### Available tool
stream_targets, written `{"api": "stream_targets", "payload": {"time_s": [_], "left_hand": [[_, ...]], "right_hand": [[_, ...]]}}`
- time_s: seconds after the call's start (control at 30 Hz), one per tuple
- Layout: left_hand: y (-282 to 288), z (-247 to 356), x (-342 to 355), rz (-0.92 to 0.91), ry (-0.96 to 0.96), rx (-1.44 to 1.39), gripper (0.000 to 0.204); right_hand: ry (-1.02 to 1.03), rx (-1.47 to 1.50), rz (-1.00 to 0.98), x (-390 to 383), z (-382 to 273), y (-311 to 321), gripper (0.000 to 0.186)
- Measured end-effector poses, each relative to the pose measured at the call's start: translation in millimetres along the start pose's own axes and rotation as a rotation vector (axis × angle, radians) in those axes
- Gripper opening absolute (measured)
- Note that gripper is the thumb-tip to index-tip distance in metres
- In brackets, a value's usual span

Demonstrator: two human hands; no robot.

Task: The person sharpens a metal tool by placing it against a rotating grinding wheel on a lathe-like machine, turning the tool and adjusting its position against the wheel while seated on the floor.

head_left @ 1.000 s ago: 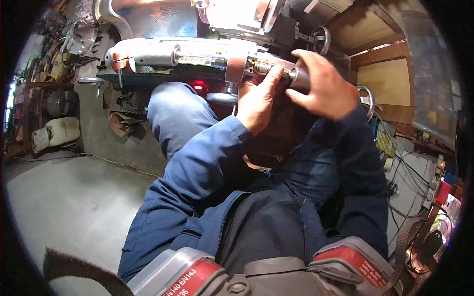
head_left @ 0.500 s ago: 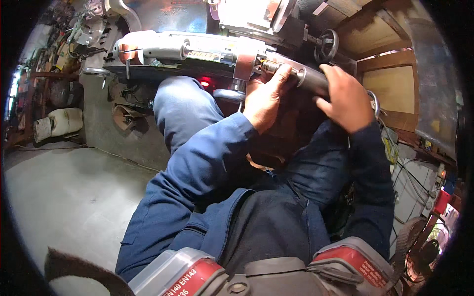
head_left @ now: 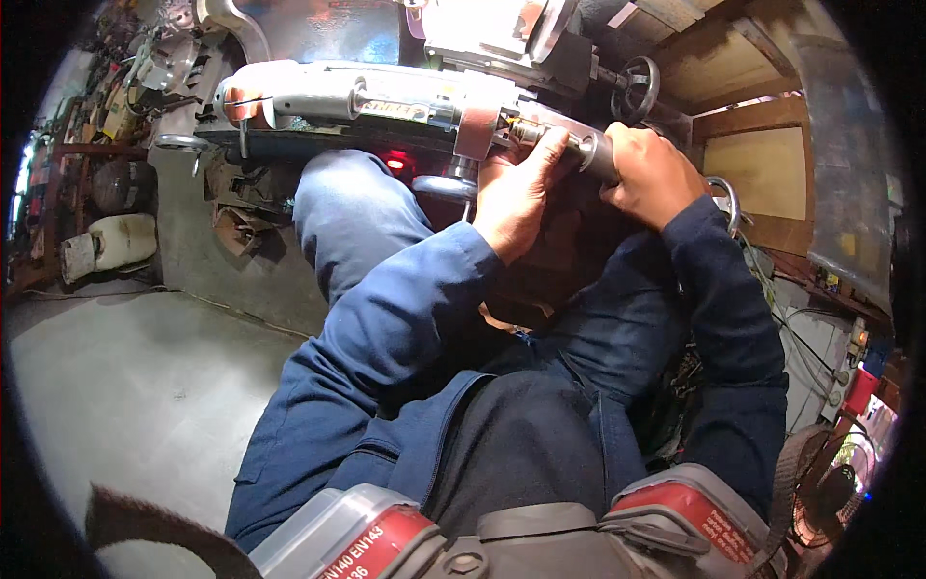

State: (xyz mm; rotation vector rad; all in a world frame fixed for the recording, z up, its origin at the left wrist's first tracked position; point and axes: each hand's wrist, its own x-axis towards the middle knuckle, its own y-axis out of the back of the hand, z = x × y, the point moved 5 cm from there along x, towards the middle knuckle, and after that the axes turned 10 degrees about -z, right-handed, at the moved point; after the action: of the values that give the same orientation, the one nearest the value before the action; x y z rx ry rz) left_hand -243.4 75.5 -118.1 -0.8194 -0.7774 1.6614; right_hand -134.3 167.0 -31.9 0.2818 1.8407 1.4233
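A long metal machine assembly lies across the bench above my knees. My left hand is at its right part, thumb pressed against a short bright metal shaft and the other fingers mostly hidden beneath. Just right of the thumb is a grey metal cylinder with an open bore facing left. My right hand is closed round the cylinder's right portion. A brown clamp-like block sits left of my left hand.
A handwheel stands beyond my right hand, with a metal ring near that wrist. A round metal knob hangs below the assembly, close to my left knee. Wooden panels stand at the right. Respirator filters fill the lower edge.
My right hand has gone from loose, spread fingers at the cylinder to a closed grip round it. My left hand has stayed in place. The whole view has shifted very slightly.
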Motion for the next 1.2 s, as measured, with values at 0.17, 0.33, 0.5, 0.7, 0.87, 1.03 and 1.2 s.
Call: {"api": "stream_targets", "payload": {"time_s": [0.17,0.33,0.5,0.7,0.87,1.03,1.2], "left_hand": [[-0.2,-1.5,-0.1,-0.004,0.028,-0.040,0.026],[-3.0,2.1,-0.4,-0.014,-0.030,-0.028,0.025],[1.5,-0.5,0.1,0.005,0.024,-0.010,0.029],[0.6,-1.6,-0.8,0.009,0.040,-0.008,0.030],[-1.2,-0.3,-2.6,-0.009,0.065,-0.063,0.034],[2.3,-3.6,0.7,-0.004,0.034,-0.009,0.035],[4.3,-4.2,0.8,-0.008,0.097,-0.059,0.027]], "right_hand": [[0.047,-0.029,0.092,-2.9,-2.3,1.4,0.037],[0.030,-0.053,0.121,-6.1,-6.3,2.0,0.037],[0.019,-0.072,0.155,-7.9,-9.5,4.9,0.036],[0.048,-0.063,0.159,-9.0,-10.5,6.4,0.033],[0.035,-0.072,0.155,-6.3,-8.6,3.5,0.033],[0.078,-0.019,0.125,-3.0,-3.2,3.3,0.034],[0.018,-0.033,0.123,-0.9,-7.5,1.1,0.034]]}}
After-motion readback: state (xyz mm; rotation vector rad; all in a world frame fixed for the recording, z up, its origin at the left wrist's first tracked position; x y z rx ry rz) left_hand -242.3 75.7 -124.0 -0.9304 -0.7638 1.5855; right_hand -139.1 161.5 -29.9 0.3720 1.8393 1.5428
